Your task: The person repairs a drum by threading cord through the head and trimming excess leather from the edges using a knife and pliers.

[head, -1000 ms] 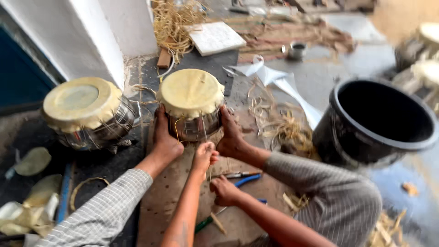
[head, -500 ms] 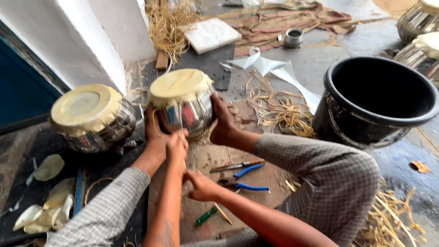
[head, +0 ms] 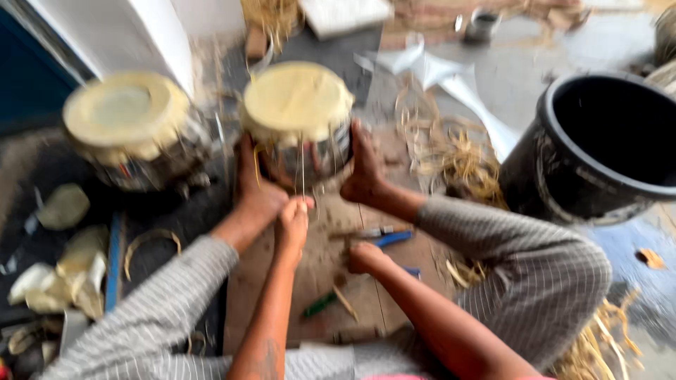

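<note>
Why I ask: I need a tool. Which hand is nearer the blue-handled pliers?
Right. The right hand sits below the blue-handled pliers; the left hand is farther left, under the drum.

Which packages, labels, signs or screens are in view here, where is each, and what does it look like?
No label, sign or screen shows; the picture is blurred.
Flat white slab: top edge, behind the drum; rectangular, plain; could be a package or board, cannot tell.
Small tin: top, right of the slab; round, grey metal.
</note>
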